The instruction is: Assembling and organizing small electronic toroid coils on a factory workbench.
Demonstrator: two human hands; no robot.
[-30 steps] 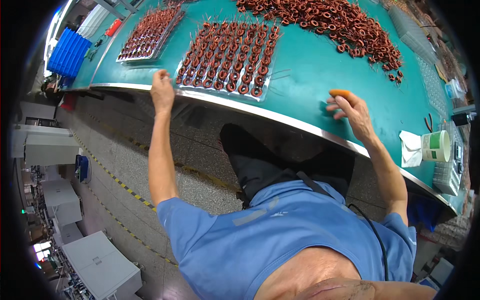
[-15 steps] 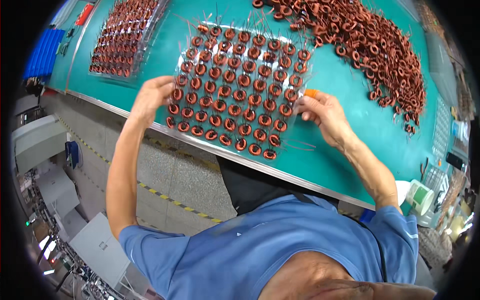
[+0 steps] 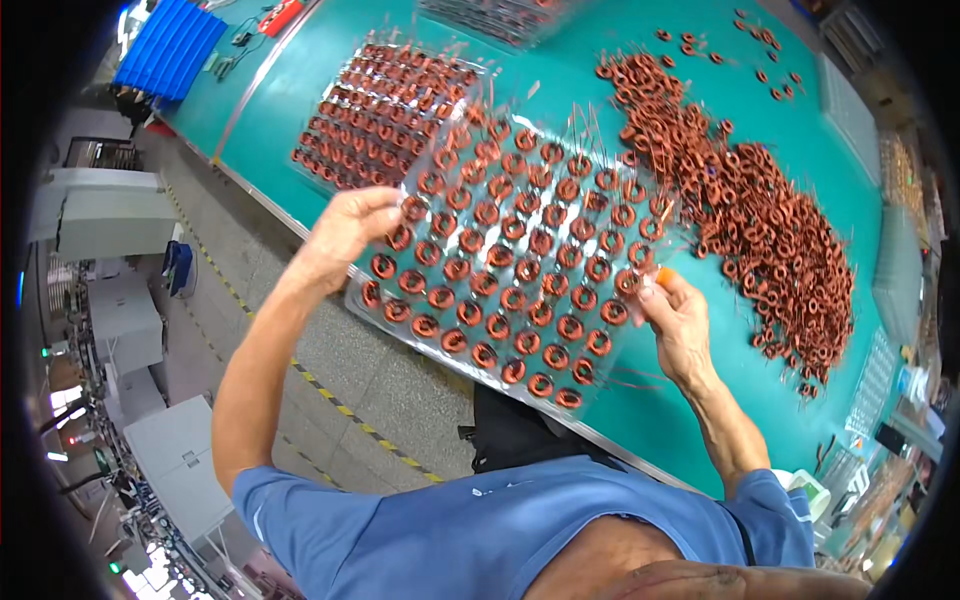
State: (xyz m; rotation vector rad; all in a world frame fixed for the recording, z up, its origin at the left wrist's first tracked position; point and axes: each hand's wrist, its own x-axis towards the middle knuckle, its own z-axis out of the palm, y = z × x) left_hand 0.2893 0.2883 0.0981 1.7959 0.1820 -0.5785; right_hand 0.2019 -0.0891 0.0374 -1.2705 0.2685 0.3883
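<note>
Left hand (image 3: 350, 232) and right hand (image 3: 676, 320): fingers grip clear coil tray (image 3: 515, 265) edges, overhanging bench (image 3: 800, 420) edge; loose coil heap (image 3: 760, 210) right, second tray (image 3: 385, 105) behind.

Bright, even overhead light, soft shadows; fisheye bends edges, black vignette, centre sharp w/ slight blur.

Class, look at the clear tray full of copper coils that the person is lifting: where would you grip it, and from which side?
Grip the clear tray by its two opposite short edges, one from each side, as the left hand and right hand do. It is wide, thin and loaded with loose coils, so holding both ends probably keeps it level.
</note>
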